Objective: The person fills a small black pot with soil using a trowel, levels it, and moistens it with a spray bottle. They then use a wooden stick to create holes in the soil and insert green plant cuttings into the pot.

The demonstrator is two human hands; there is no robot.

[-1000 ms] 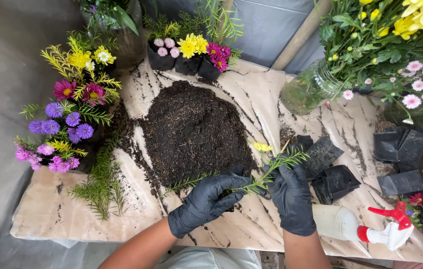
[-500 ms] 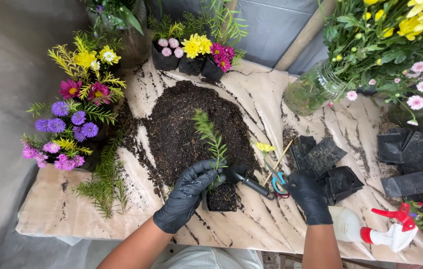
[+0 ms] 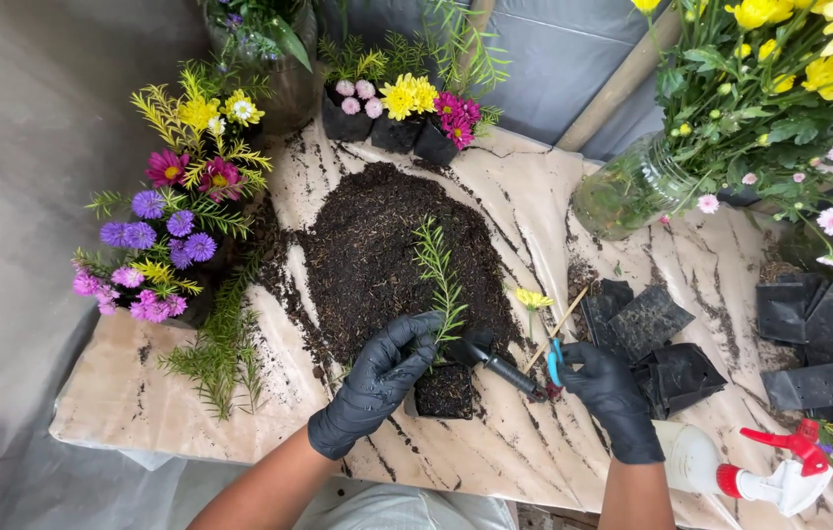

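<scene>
At the table's [image 3: 142, 432] near edge, your gloved left hand [image 3: 377, 383] grips the base of a green sprig [image 3: 436, 275], holding it upright in a small black pot [image 3: 446, 391] of soil. Your right hand [image 3: 608, 388] is clenched on a black trowel [image 3: 500, 365] and blue scissors [image 3: 554, 361]. Behind the pot lies a soil heap [image 3: 377, 245]; a spray bottle [image 3: 760, 479] lies far right.

No packages, labels, signs (or screens).

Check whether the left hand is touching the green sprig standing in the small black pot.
Touching. The head view shows the left hand with its gloved fingers closed around the base of the green sprig, just above the small black pot.
</scene>
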